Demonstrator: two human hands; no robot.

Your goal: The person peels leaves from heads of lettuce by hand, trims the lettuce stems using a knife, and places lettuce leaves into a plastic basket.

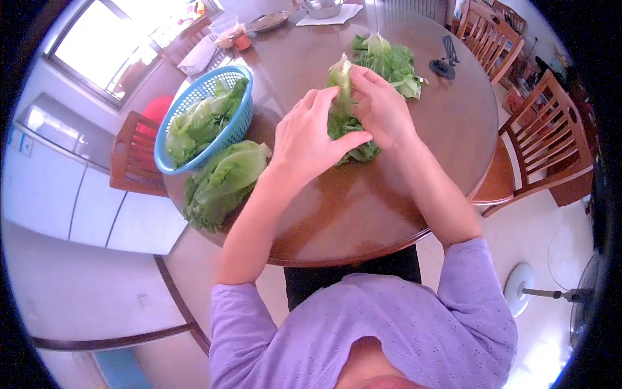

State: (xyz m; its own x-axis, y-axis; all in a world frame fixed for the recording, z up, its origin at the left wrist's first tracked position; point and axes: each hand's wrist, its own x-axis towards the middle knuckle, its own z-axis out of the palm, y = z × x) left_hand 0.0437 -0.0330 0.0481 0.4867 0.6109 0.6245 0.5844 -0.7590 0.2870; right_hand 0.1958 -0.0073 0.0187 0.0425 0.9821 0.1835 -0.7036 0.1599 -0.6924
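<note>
Above the table, a green lettuce [341, 110] with a pale stem end pointing away stands between my two hands. My left hand [310, 133] curves round its left side, thumb across the front and fingertips near the stem end. My right hand [385, 109] has its fingers closed at the upper right of the stem end. Part of the lettuce is hidden behind my hands. Just beyond my right hand lies a pile of loose lettuce leaves [393, 61]. To the left, a whole lettuce [227, 181] rests at the table edge beside a blue plastic basket [243, 120] holding more lettuce.
The round brown table [447, 139] is glossy. A black phone stand [443, 68] sits at the right, and a metal bowl [322, 8] on white paper at the far side. Wooden chairs [551, 129] stand around, with a fan [518, 288] on the floor at right.
</note>
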